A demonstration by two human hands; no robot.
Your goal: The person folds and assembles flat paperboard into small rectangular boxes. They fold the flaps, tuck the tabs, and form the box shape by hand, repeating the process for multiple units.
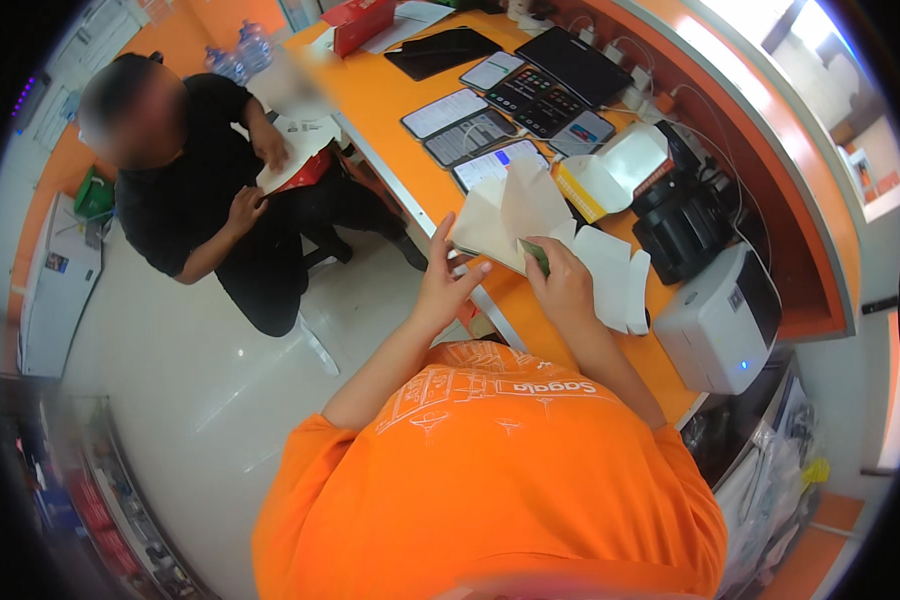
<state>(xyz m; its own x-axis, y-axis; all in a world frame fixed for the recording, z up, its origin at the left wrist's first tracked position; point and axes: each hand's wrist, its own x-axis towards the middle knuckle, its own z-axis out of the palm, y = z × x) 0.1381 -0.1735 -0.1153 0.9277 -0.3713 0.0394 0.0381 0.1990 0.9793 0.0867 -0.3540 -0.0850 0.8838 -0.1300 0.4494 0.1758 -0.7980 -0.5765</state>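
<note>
Cream-coloured paper sheets (490, 220) stand partly unfolded at the edge of the orange counter, in front of my body. My left hand (442, 285) is at their left edge, thumb and fingers spread apart. Whether it bears any of their weight is hard to see. To the right, my right hand (562, 285) is closed, pinching a small flat green piece (538, 258) against the sheets. What kind of thing the green piece is, I cannot make out. A white opened carton (612, 285) lies just beyond my right wrist.
Several phones (470, 135) lie on the orange counter (370, 105) behind the sheets. A yellow-and-white box (610, 175), a black device (678, 225) and a white printer (720, 320) stand on the right. At the left, a seated person (190, 170) handles a red-and-white package (300, 165).
</note>
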